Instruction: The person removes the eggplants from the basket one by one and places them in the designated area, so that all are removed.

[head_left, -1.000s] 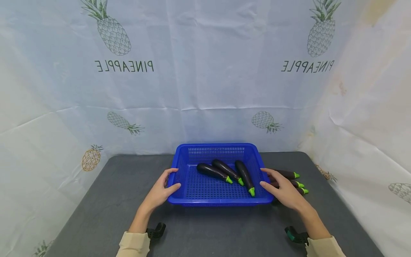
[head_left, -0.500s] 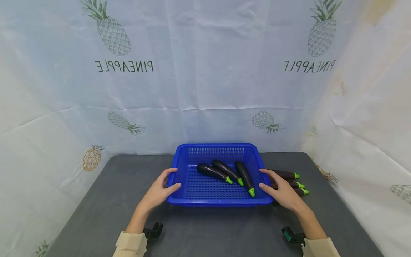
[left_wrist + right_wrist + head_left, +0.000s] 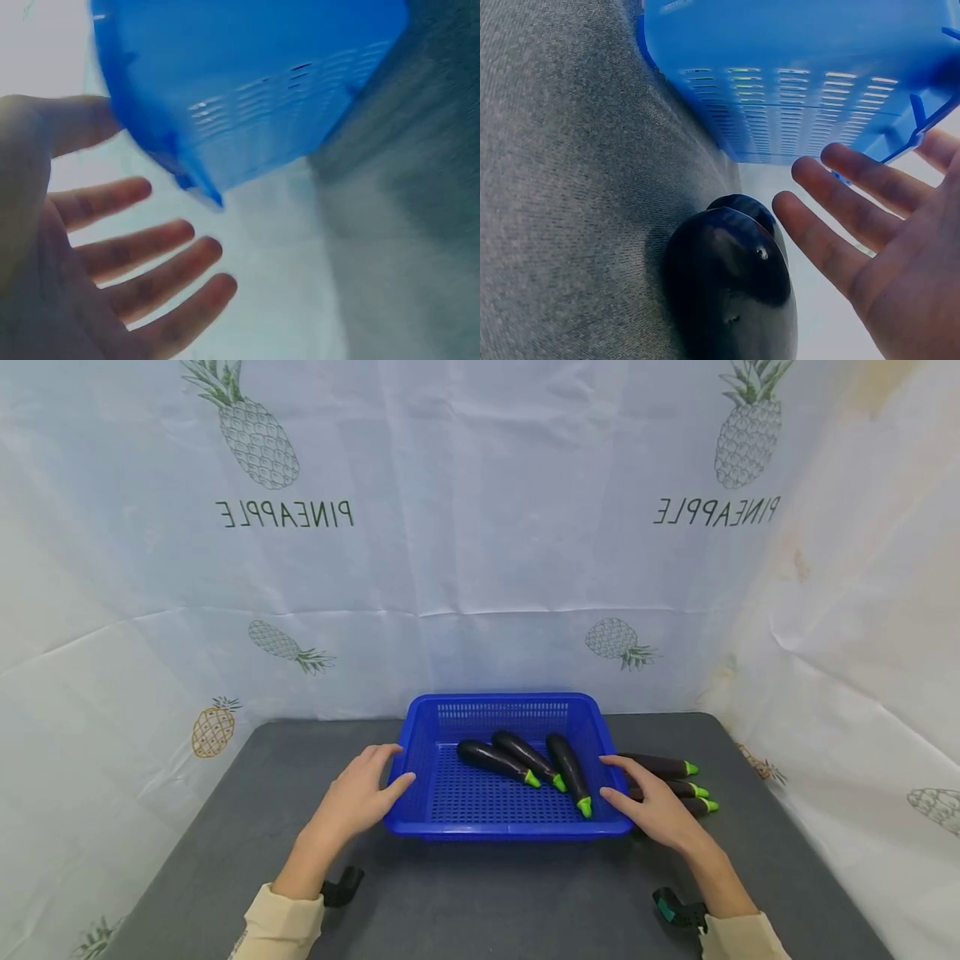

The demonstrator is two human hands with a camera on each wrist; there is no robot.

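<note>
A blue plastic basket [image 3: 510, 830] stands on the dark table, and three dark eggplants [image 3: 572, 774] with green stems lie inside it. At the basket's left side is my left hand [image 3: 351, 800]; in the left wrist view its fingers [image 3: 142, 244] are spread and clear of the basket wall, the thumb close to the rim. My right hand [image 3: 660, 810] is at the right rim. Its fingers [image 3: 870, 180] extend loosely beside the slotted wall in the right wrist view, with the thumb mostly hidden behind the rim; whether they touch is unclear.
Several more eggplants [image 3: 663, 766] lie on the table right of the basket, partly hidden by my right hand. A pineapple-print cloth [image 3: 480, 568] hangs behind the grey table [image 3: 480, 902].
My left hand has drawn back to the left, off the basket's rim, with its fingers opening. The right hand stays by the right rim, and the basket has hardly moved.
</note>
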